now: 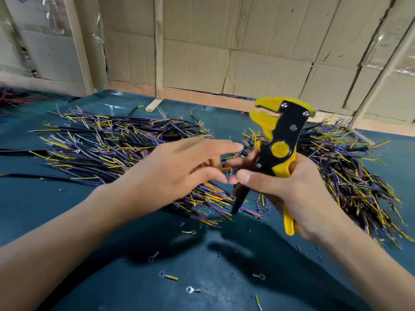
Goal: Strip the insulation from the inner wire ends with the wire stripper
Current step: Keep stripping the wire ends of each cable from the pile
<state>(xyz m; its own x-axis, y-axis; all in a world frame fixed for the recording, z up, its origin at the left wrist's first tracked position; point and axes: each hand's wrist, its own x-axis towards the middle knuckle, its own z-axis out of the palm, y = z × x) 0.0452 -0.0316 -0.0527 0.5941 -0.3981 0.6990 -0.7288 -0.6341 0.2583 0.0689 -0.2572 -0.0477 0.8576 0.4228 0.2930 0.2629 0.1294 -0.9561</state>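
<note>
My right hand (289, 187) grips the handles of a yellow and black wire stripper (277, 140), jaws pointing up and gaping. My left hand (179, 169) hovers just left of the tool with its fingers spread and blurred by motion, holding nothing I can make out. A short yellow wire piece (225, 169) shows between the two hands. A big heap of black cables with yellow and purple inner wires (107, 140) lies on the table behind my left hand. A second heap (350, 167) lies to the right, behind the tool.
The table has a dark teal top (67, 205). Loose ring terminals (168, 276) and bits of cut insulation lie near its front. Cardboard panels and wooden posts (158, 48) wall off the back. Red wires (11, 97) sit at the far left.
</note>
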